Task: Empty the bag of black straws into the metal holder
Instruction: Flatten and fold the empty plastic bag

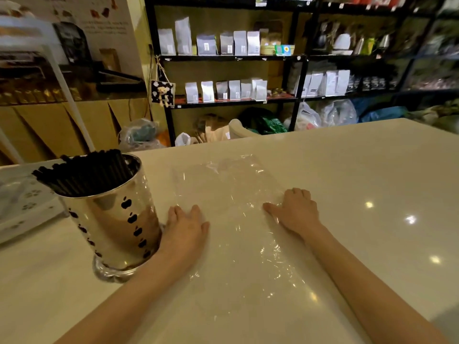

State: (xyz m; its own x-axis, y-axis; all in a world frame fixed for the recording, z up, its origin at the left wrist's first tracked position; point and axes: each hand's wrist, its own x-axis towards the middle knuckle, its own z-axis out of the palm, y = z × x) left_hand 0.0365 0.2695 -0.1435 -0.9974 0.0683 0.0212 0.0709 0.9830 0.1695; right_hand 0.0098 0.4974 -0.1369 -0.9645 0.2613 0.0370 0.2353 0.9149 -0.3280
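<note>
A shiny metal holder (113,227) with dark cut-out holes stands upright at the left of the cream table. Black straws (84,173) fill it and lean left above its rim. A clear plastic bag (228,194) lies flat and empty on the table between my hands. My left hand (185,230) rests palm down on the bag's left edge, right beside the holder's base. My right hand (295,212) rests palm down on the bag's right edge with fingers slightly curled. Neither hand grips anything.
The cream table (360,175) stretches away to the right and far side. A white perforated tray (22,202) sits at the far left behind the holder. Black shelves (298,58) with white pouches line the back wall, with bags on the floor below.
</note>
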